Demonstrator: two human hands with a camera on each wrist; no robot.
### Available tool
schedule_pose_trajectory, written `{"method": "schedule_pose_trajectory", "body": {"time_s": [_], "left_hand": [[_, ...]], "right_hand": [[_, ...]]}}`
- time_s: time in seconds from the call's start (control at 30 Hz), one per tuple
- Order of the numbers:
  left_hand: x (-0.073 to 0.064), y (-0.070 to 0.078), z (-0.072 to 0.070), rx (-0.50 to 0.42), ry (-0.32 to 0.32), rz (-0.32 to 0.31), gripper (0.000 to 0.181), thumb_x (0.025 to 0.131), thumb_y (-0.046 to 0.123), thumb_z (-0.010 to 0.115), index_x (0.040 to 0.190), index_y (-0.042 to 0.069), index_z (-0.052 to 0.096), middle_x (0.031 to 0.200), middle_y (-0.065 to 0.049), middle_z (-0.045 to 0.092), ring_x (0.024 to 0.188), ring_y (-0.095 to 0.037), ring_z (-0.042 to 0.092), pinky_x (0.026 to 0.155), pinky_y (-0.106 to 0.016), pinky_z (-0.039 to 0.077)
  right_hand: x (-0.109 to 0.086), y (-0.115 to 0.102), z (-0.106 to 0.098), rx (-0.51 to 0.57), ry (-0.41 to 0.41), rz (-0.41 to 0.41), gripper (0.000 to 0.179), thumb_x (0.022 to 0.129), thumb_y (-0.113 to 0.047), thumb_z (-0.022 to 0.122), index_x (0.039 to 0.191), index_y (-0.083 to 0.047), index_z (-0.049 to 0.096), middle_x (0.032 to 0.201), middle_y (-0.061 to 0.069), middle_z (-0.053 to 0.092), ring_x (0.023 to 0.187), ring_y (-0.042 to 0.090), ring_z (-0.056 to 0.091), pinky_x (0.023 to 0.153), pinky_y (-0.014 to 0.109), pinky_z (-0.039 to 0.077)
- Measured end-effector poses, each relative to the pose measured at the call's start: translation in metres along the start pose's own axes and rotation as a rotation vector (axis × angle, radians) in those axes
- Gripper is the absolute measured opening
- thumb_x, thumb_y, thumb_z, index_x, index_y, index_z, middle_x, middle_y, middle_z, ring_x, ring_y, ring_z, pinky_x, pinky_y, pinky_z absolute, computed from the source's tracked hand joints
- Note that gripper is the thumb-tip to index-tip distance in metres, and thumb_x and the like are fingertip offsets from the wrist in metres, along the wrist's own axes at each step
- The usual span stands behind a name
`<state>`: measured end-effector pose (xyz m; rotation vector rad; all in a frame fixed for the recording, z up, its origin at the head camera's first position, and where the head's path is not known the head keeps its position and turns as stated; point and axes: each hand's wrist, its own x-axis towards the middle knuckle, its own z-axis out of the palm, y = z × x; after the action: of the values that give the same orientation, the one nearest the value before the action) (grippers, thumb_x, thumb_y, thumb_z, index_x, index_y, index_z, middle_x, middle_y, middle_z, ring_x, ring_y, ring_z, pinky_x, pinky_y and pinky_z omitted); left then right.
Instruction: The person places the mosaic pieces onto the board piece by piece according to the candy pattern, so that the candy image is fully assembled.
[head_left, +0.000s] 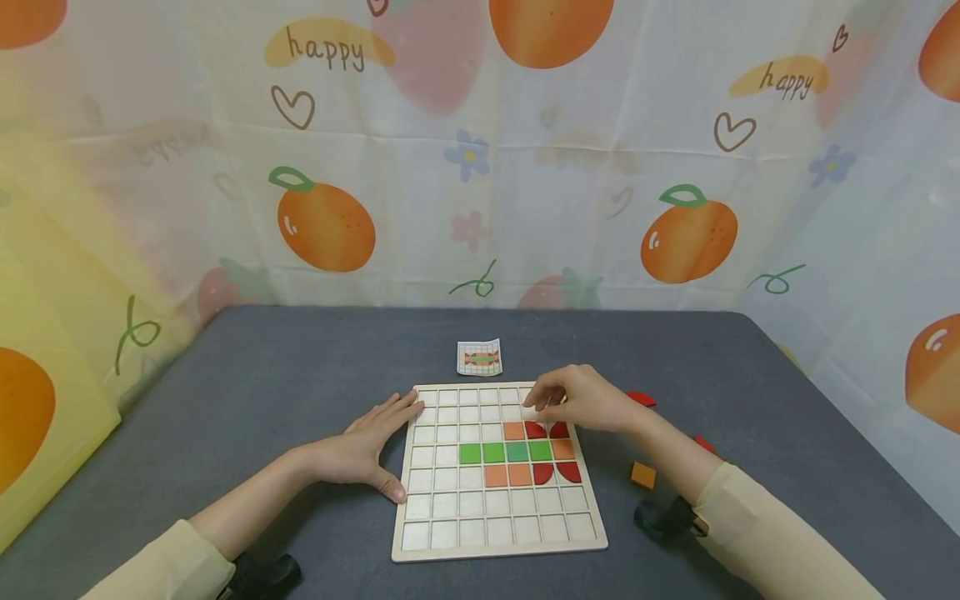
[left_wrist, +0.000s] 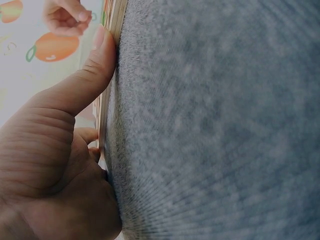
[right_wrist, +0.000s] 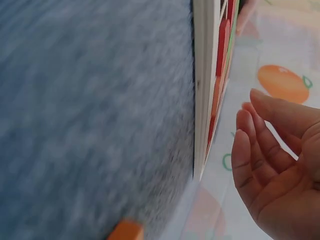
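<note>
A white grid board (head_left: 450, 529) with a wooden frame lies flat in the middle of the table. My left hand (head_left: 367, 450) rests along its left edge, fingers spread, the thumb (left_wrist: 92, 75) against the frame in the left wrist view. Over the board's far right corner hovers my right hand (head_left: 581, 398); the right wrist view shows its fingers (right_wrist: 242, 155) loosely bent with nothing between them. Set in the grid are a row of green tiles (head_left: 493, 452), several salmon-orange tiles (head_left: 513, 431) and red rounded tiles (head_left: 568, 472) on the right side.
Behind the board a small card (head_left: 480, 358) carries a printed grid pattern. An orange block (head_left: 643, 475) lies right of the board, and red pieces (head_left: 641, 399) lie around the right forearm. A fruit-print cloth (head_left: 547, 225) hangs behind the dark table (head_left: 337, 350).
</note>
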<state>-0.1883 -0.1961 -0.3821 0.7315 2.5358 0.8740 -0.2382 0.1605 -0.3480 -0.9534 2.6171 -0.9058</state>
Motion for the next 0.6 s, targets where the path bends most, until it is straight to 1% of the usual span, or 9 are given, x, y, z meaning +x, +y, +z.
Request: {"method": "schedule_pose_trajectory", "body": {"time_s": [0.17,0.3,0.6], "left_hand": [[0.0,0.001,0.0,-0.003,-0.001,-0.003,0.121,0.068,0.047,0.087,0.159,0.009,0.016,0.169,-0.013,0.003,0.155,-0.044,-0.003,0.115,-0.074,0.005],[-0.001,0.001,0.0,-0.008,-0.003,0.0,0.122,0.067,0.048,0.087,0.159,0.009,0.016,0.169,-0.014,0.003,0.154,-0.045,-0.003,0.114,-0.074,0.004],[-0.001,0.002,0.0,-0.006,-0.001,0.005,0.122,0.068,0.046,0.087,0.159,0.008,0.015,0.169,-0.013,0.003,0.155,-0.045,-0.004,0.114,-0.075,0.004]], "right_hand": [[-0.009,0.007,-0.006,0.011,-0.01,0.016,0.014,0.089,-0.017,0.073,0.103,-0.015,0.075,0.089,-0.002,0.072,0.081,0.008,0.065,0.071,0.024,0.054],[-0.016,0.014,-0.012,0.027,-0.02,0.025,0.015,0.089,-0.016,0.073,0.103,-0.013,0.074,0.089,0.0,0.072,0.081,0.009,0.066,0.071,0.025,0.054],[-0.033,0.029,-0.027,0.028,-0.071,0.057,0.017,0.088,-0.015,0.073,0.105,-0.011,0.073,0.092,0.002,0.072,0.082,0.009,0.066,0.07,0.025,0.055]]}}
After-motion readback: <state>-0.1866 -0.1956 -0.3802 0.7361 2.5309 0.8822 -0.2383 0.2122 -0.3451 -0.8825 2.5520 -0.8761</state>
